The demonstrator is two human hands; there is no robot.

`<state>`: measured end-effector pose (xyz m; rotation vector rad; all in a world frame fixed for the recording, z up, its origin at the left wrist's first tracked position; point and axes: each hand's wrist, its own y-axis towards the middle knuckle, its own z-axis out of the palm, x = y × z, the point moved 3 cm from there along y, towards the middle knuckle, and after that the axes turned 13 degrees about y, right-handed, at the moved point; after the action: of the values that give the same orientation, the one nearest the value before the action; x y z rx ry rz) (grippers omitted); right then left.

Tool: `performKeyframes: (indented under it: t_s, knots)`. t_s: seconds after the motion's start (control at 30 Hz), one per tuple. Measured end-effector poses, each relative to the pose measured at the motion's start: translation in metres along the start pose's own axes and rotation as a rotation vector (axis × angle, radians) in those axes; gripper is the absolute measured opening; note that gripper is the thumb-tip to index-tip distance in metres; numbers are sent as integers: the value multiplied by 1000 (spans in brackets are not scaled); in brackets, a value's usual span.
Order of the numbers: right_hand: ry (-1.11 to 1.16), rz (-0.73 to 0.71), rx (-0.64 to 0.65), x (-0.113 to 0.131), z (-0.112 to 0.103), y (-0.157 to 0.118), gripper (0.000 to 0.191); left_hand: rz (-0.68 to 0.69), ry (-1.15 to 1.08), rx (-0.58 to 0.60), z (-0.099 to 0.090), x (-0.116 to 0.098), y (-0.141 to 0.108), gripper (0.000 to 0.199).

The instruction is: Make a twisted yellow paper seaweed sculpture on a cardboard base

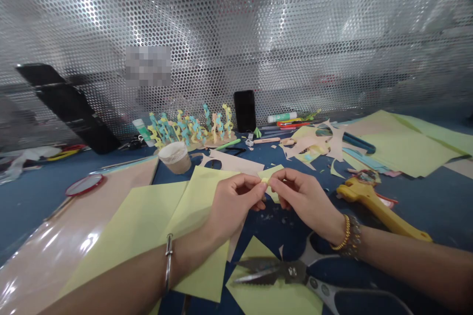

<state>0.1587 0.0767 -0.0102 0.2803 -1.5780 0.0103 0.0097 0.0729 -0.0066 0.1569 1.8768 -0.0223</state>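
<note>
A small piece of yellow paper (265, 181) is pinched between the fingertips of both hands above the blue table. My left hand (236, 199) holds its left side, thumb against the fingers. On the other side my right hand (299, 194) grips it the same way. Much of the piece is hidden by the fingers. Behind the hands lies a larger yellow paper scrap (275, 196). Grey scissors (291, 271) rest partly open nearer to me, over a yellow sheet (273, 300). More yellow sheets (199, 197) lie under and beside my left forearm.
A tub (175, 158) stands before a row of twisted paper strips (192, 128). A black phone (245, 110) leans on the perforated metal panel (207, 24). At right are a yellow-handled tool (380, 206) and cut paper (334, 142); at left, a red-rimmed round mirror (84, 185).
</note>
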Motion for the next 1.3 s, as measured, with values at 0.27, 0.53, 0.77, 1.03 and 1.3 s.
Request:
performKeyframes:
  t_s: [0.27, 0.53, 0.77, 1.03, 1.3]
  knots:
    - [16, -1, 4, 2, 0, 0, 22, -39, 0, -5, -1, -3, 1, 15]
    - [54, 47, 3, -1, 0, 1, 20, -62, -49, 29, -1, -3, 2, 20]
    - [71, 49, 19, 1, 0, -1, 19, -35, 39, -14, -2, -4, 2, 15]
    - [77, 38, 18, 0, 0, 1, 19, -2, 75, -32, -4, -4, 1, 15]
    - [83, 15, 14, 2, 1, 0, 19, 34, 88, -55, -4, -7, -1, 13]
